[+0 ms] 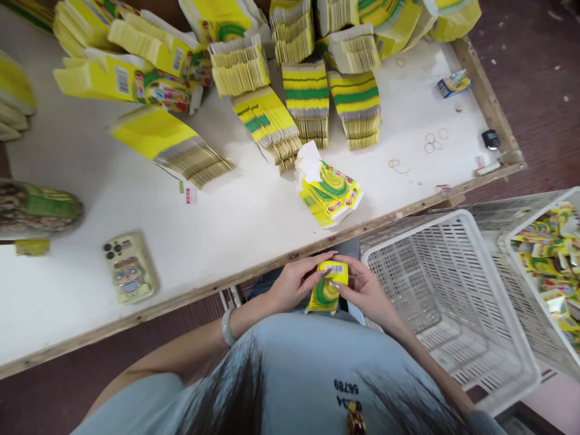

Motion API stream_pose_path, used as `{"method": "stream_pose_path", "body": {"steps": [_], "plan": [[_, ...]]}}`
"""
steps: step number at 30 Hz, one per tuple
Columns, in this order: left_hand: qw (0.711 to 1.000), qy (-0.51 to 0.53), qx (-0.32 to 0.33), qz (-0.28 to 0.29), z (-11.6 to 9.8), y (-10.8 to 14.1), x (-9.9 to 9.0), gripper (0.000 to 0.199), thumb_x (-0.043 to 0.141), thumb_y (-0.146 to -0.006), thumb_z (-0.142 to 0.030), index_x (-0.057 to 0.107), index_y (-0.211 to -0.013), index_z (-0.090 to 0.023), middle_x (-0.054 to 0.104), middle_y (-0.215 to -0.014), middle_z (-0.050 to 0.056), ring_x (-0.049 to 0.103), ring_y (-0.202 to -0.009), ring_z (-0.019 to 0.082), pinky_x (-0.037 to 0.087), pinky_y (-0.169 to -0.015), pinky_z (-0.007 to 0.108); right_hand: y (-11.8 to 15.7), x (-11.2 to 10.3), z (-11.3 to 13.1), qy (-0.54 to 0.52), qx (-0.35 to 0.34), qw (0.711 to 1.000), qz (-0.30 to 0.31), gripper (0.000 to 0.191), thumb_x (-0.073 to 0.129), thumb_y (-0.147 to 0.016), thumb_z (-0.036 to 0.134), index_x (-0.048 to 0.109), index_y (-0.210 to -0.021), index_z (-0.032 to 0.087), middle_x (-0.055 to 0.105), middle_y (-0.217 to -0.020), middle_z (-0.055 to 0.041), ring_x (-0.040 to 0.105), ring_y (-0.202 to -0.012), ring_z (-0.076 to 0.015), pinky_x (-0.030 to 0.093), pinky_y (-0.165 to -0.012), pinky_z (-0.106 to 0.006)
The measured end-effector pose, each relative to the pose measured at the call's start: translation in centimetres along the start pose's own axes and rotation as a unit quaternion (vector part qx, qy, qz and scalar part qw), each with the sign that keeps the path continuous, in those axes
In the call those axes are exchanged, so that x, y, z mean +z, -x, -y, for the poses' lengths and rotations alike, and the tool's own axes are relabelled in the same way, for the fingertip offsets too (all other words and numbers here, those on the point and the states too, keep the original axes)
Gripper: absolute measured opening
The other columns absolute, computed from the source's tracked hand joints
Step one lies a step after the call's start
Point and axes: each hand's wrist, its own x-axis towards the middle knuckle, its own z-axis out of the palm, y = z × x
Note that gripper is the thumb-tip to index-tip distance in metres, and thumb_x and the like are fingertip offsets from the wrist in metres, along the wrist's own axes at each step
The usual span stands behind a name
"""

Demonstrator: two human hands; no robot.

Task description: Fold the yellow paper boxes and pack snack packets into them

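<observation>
From my distant post, I saw the left hand (292,283) and the right hand (366,295) close together, thumbs and fingers clamped on opposite sides of a small yellow cardboard carton with a green swirl print (325,297). It was over the lap, just off the white tabletop with a wooden rim (254,232). I made out a loose heap of yellow-and-green flat cartons (333,190) near that edge, and a white perforated plastic crate (487,266) beside the right forearm.

I see the white flat tabletop (249,220) brightly lit, with soft shadows. At the left edge, the clear green-labelled rounded jar (49,202) looks blurred.
</observation>
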Motion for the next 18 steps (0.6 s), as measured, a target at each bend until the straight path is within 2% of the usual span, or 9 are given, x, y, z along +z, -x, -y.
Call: {"method": "stream_pose_path", "body": {"steps": [3, 8, 11, 13, 15, 18], "plan": [[1.0, 0.004, -0.007, -0.008, 0.1, 0.0, 0.3, 0.042, 0.054, -0.102, -0.038, 0.067, -0.138, -0.019, 0.071, -0.137, 0.011, 0.072, -0.121, 0.024, 0.056, -0.108, 0.038, 0.2, 0.3, -0.3, 0.0, -0.001, 1.0, -0.004, 0.047, 0.081, -0.081, 0.036, 0.068, -0.126, 0.027, 0.078, -0.118, -0.0068, 0.077, -0.097, -0.0207, 0.066, -0.084, -0.037], [1.0, -0.011, -0.001, -0.021, -0.1, -0.1, 0.5, 0.042, 0.053, -0.102, -0.038, 0.068, -0.136, -0.018, 0.072, -0.136, 0.011, 0.072, -0.121, 0.024, 0.055, -0.109, 0.039, 0.4, 0.4, -0.3, 0.008, -0.02, 0.999, -0.033, 0.047, 0.079, -0.083, 0.034, 0.066, -0.128, 0.027, 0.077, -0.112, -0.0056, 0.076, -0.093, -0.0186, 0.066, -0.08, -0.033], [0.999, -0.017, -0.006, -0.032, 0.1, 0.3, 0.5, 0.042, 0.051, -0.103, -0.035, 0.066, -0.139, -0.019, 0.072, -0.136, 0.011, 0.072, -0.121, 0.024, 0.056, -0.108, 0.038, 0.4, -0.6, 0.4, -0.006, -0.01, 0.999, 0.036, 0.059, 0.082, -0.081, 0.037, 0.064, -0.137, 0.028, 0.078, -0.115, -0.0062, 0.077, -0.093, -0.0192, 0.066, -0.084, -0.037], [0.999, -0.02, -0.004, -0.026, 0.5, 0.6, 0.5, 0.044, 0.049, -0.103, -0.034, 0.063, -0.142, -0.019, 0.072, -0.136, 0.011, 0.072, -0.12, 0.023, 0.056, -0.108, 0.037, 0.3, -0.8, 0.5, -0.016, 0.001, 0.997, 0.072, 0.059, 0.081, -0.083, 0.041, 0.065, -0.138, 0.029, 0.08, -0.112, -0.0053, 0.077, -0.089, -0.0186, 0.067, -0.081, -0.038], [1.0, -0.023, 0.001, -0.006, 1.0, 0.8, 0.5, 0.046, 0.048, -0.103, -0.033, 0.06, -0.146, -0.019, 0.072, -0.137, 0.011, 0.071, -0.122, 0.023, 0.055, -0.109, 0.037, 0.2, -0.5, 0.2, -0.02, -0.001, 0.999, 0.045, 0.05, 0.078, -0.085, 0.044, 0.071, -0.132, 0.028, 0.082, -0.104, -0.0038, 0.078, -0.085, -0.0183, 0.067, -0.078, -0.038], [0.999, -0.045, 0.009, 0.016, 0.9, 0.1, -0.1, 0.048, 0.049, -0.102, -0.036, 0.057, -0.147, -0.021, 0.07, -0.137, 0.012, 0.069, -0.123, 0.024, 0.054, -0.109, 0.04, 0.4, -0.1, -0.6, -0.011, -0.014, 0.999, -0.033, 0.04, 0.077, -0.086, 0.045, 0.076, -0.122, 0.027, 0.083, -0.099, -0.0035, 0.078, -0.083, -0.0196, 0.067, -0.078, -0.039]]}}
